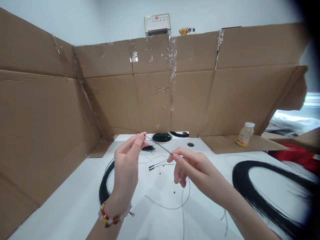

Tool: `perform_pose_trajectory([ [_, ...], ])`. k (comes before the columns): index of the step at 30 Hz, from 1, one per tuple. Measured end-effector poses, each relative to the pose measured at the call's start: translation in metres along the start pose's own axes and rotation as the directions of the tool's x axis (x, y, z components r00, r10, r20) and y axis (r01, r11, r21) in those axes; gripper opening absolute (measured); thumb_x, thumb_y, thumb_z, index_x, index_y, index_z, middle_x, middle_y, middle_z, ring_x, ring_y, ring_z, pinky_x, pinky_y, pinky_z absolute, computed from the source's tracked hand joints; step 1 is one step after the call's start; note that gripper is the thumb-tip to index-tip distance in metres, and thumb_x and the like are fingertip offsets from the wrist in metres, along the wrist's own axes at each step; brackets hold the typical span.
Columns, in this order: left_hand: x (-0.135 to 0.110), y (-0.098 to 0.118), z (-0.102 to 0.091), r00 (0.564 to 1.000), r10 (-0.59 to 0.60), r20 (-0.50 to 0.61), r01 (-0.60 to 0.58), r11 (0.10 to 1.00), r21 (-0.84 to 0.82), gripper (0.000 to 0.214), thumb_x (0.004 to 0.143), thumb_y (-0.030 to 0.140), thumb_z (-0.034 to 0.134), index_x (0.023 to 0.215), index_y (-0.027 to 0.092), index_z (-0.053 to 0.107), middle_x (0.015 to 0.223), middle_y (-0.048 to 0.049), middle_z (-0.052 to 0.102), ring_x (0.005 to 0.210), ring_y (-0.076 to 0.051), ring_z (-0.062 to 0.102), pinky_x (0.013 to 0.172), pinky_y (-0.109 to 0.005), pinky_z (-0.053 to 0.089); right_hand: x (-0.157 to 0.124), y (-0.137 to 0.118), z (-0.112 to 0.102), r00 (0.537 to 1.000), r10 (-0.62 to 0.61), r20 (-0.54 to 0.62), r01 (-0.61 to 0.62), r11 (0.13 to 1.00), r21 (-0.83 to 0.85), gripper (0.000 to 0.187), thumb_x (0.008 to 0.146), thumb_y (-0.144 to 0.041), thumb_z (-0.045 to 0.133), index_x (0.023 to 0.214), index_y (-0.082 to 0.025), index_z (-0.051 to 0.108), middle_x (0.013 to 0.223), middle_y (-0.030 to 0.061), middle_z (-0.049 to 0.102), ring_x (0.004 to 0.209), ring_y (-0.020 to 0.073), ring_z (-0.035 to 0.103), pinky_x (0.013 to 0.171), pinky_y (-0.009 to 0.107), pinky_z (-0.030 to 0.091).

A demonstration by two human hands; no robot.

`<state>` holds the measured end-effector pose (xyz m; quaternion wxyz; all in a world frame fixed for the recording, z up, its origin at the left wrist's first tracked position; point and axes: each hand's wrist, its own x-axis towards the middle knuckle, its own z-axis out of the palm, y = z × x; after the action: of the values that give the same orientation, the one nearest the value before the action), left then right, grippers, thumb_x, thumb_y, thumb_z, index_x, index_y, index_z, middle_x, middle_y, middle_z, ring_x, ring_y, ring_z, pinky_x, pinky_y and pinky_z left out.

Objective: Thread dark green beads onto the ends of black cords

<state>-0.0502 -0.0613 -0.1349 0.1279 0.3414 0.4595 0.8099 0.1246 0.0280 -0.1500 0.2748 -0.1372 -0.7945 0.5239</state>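
Thin dark rod [158,144] held mid-air, spanning L grip [126,163] to R grip [192,166]. L grip: thumb + index pressed together, pinching rod. R grip: thumb + index pinching its far end, other fingers loosely curled; exact contact v. small, hard to see. Fine dark strand [123,129] runs out past L grip; can't tell if joined to rod.

Below, between grips: short beaded strands [156,165], loose black beads [160,173]. Under R grip: grey wire [170,207]. Right of R grip: big black fibre coil [250,186]. Behind L grip: dark coil [103,190]. Ahead: dish of dark green fibre [162,137], cardboard wall [130,100], white surface [75,206].

Risks: rod v. thin, pinch slip likely if fingers loosen or it flexes. Strand could snag on coils or grey wire. Beads loose, wrist contact could roll them off.
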Motion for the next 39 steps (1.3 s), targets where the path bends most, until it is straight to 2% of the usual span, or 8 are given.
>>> perform_pose_trajectory([
  [4,0.004,0.010,-0.006,0.997,0.056,-0.058,-0.060,0.996,-0.063,0.020,0.086,0.035,0.081,0.072,0.020,0.080,0.077,-0.0005,0.068,0.086,-0.012,0.063,0.091,-0.024,0.055,-0.002,-0.003,-0.001,1.000,0.007,0.012,-0.007,1.000,-0.012,0.035,0.109,-0.048,0.043,0.096,-0.024,0.065,0.074,-0.0018,0.072,0.060,0.0125,0.064,0.057,0.027,0.045],
  [12,0.015,0.019,-0.022,0.983,0.153,-0.102,-0.165,0.978,-0.126,0.011,0.089,0.028,0.079,0.088,0.018,0.082,0.084,-0.0009,0.069,0.079,-0.008,0.063,0.089,-0.020,0.057,-0.001,-0.002,-0.002,1.000,-0.014,0.025,0.014,1.000,-0.024,0.039,0.108,-0.050,0.046,0.091,-0.023,0.069,0.089,-0.0006,0.071,0.063,0.0105,0.065,0.061,0.027,0.046],
  [15,0.015,0.019,-0.021,0.991,0.124,-0.058,-0.130,0.984,-0.125,0.015,0.090,0.032,0.078,0.090,0.017,0.081,0.084,-0.0018,0.069,0.079,-0.009,0.065,0.089,-0.022,0.058,-0.002,-0.003,-0.001,1.000,-0.013,0.007,0.012,1.000,0.014,0.037,0.108,-0.050,0.046,0.094,-0.023,0.068,0.081,-0.0018,0.068,0.061,0.0098,0.063,0.058,0.025,0.045],
  [18,0.012,0.017,-0.016,0.999,0.048,0.015,-0.045,0.990,-0.137,0.029,0.092,0.044,0.073,0.099,0.017,0.078,0.103,-0.0065,0.070,0.090,-0.016,0.068,0.086,-0.030,0.060,-0.003,-0.007,0.000,0.997,-0.038,-0.069,0.042,0.997,0.061,0.035,0.108,-0.048,0.048,0.093,-0.022,0.066,0.072,-0.0033,0.064,0.055,0.0082,0.059,0.056,0.023,0.045],
  [22,0.007,0.010,-0.006,0.998,-0.017,-0.058,0.007,0.985,-0.173,0.029,0.085,0.042,0.081,0.104,0.022,0.073,0.119,-0.0063,0.063,0.113,-0.022,0.064,0.092,-0.035,0.061,-0.002,-0.008,0.000,0.980,-0.067,-0.190,0.092,0.988,0.126,0.032,0.106,-0.045,0.051,0.092,-0.020,0.064,0.066,-0.0040,0.063,0.052,0.0071,0.057,0.056,0.020,0.046],
  [28,-0.005,0.004,0.002,0.988,-0.085,0.131,0.107,0.980,-0.169,0.026,0.087,0.045,0.079,0.100,0.022,0.078,0.109,-0.0038,0.068,0.094,-0.014,0.067,0.091,-0.029,0.060,0.002,-0.004,0.002,0.982,-0.088,-0.165,0.111,0.985,0.135,0.032,0.107,-0.046,0.051,0.094,-0.021,0.065,0.067,-0.0034,0.065,0.052,0.0074,0.059,0.055,0.020,0.047],
  [33,-0.004,0.004,0.001,0.996,-0.015,0.089,0.032,0.981,-0.192,0.015,0.089,0.035,0.079,0.084,0.022,0.078,0.091,0.0010,0.068,0.079,-0.009,0.067,0.086,-0.023,0.060,0.000,-0.005,0.006,0.987,-0.096,-0.127,0.104,0.993,0.056,0.031,0.108,-0.045,0.048,0.096,-0.022,0.066,0.072,-0.0029,0.066,0.056,0.0084,0.061,0.056,0.021,0.047],
  [39,0.001,0.006,-0.003,0.998,0.001,0.056,0.010,0.978,-0.210,0.015,0.088,0.033,0.080,0.083,0.019,0.079,0.089,0.0016,0.069,0.076,-0.007,0.066,0.084,-0.019,0.060,-0.002,-0.005,0.007,0.987,-0.120,-0.105,0.122,0.992,0.012,0.032,0.109,-0.044,0.047,0.098,-0.022,0.067,0.075,-0.0019,0.068,0.058,0.0091,0.062,0.055,0.023,0.045],
])
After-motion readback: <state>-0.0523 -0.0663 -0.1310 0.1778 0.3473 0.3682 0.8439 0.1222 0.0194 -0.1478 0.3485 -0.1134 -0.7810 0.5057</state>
